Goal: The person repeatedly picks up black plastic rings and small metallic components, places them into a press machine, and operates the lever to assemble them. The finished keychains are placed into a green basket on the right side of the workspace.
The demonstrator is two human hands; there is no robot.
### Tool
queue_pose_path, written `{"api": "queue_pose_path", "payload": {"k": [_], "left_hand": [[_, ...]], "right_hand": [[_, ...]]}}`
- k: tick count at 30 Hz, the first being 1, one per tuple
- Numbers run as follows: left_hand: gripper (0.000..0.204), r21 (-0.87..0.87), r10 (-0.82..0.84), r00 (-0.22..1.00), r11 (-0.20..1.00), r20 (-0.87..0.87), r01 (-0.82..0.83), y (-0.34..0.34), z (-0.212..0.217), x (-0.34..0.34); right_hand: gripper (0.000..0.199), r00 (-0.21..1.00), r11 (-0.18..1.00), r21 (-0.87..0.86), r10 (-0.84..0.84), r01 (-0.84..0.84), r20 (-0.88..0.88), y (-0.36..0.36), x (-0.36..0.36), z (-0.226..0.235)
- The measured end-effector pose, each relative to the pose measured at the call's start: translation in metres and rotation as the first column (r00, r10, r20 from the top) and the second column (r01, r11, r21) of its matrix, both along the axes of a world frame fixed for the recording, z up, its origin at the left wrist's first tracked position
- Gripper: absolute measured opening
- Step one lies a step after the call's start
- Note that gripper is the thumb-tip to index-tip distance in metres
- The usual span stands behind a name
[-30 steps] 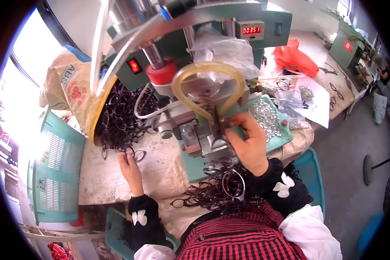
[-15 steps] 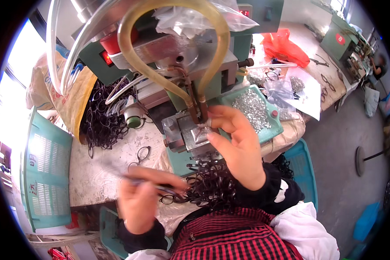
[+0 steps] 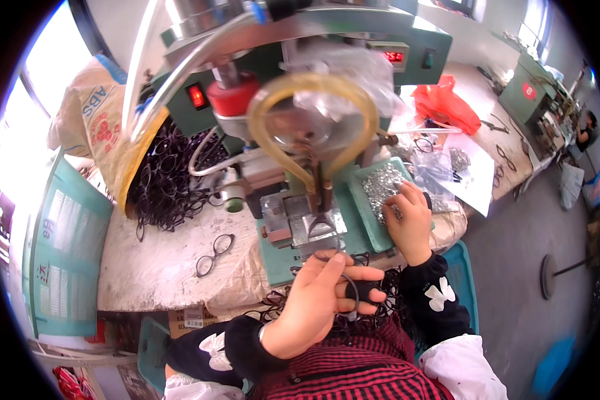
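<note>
The left hand (image 3: 313, 300) is raised in front of the person's chest, palm turned upward, forearm entering from the lower edge in a black sleeve with a white bow. Its fingers (image 3: 363, 273) are curled and pinch a thin black wire spectacle frame (image 3: 350, 293), which hangs in a loop below the thumb, just in front of the green bench press machine (image 3: 300, 87).

The right hand (image 3: 407, 223) reaches forward and down into the green shallow tray of small silver metal parts (image 3: 380, 190). Its fingers are bent onto the parts; whether they grip any cannot be told.

Between the hands stands the machine's small metal fixture block (image 3: 307, 227), under a looped yellow translucent hose (image 3: 313, 127) that partly masks the press head. A single black spectacle frame (image 3: 215, 253) lies loose on the pale cloth-covered table (image 3: 160, 267). A heap of black wire frames (image 3: 170, 183) sits at the far left of the table, beside a printed sack (image 3: 100, 127). More black frames lie in the person's lap.
</note>
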State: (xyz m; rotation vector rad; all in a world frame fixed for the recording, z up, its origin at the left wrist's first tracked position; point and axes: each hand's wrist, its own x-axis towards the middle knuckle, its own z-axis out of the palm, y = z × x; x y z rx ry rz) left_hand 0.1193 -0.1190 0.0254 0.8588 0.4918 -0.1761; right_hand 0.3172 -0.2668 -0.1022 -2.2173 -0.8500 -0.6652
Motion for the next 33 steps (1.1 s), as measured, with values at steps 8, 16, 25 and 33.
{"api": "queue_pose_path", "payload": {"k": [8, 16, 25, 33], "left_hand": [[0.035, 0.132, -0.364, 0.916, 0.929, 0.167, 0.345, 0.037, -0.005, -0.032], [0.073, 0.873, 0.268, 0.852, 0.069, 0.451, -0.483, 0.141, -0.094, -0.026], [0.070, 0.722, 0.336, 0.650, -0.167, 0.682, -0.672, 0.192, -0.109, 0.025], [0.041, 0.686, 0.372, 0.921, -0.700, 0.115, 0.197, 0.205, -0.149, -0.087]], "right_hand": [[0.010, 0.948, 0.930, 0.363, 0.068, 0.052, -0.311, -0.003, -0.007, -0.005], [0.009, 0.989, 0.992, -0.119, -0.016, 0.034, 0.149, 0.003, -0.012, 0.013], [0.008, 0.977, 0.975, 0.222, 0.015, 0.033, -0.214, -0.009, -0.019, 0.011], [0.014, 0.893, 0.916, 0.400, 0.209, -0.035, -0.400, -0.019, -0.055, 0.041]]}}
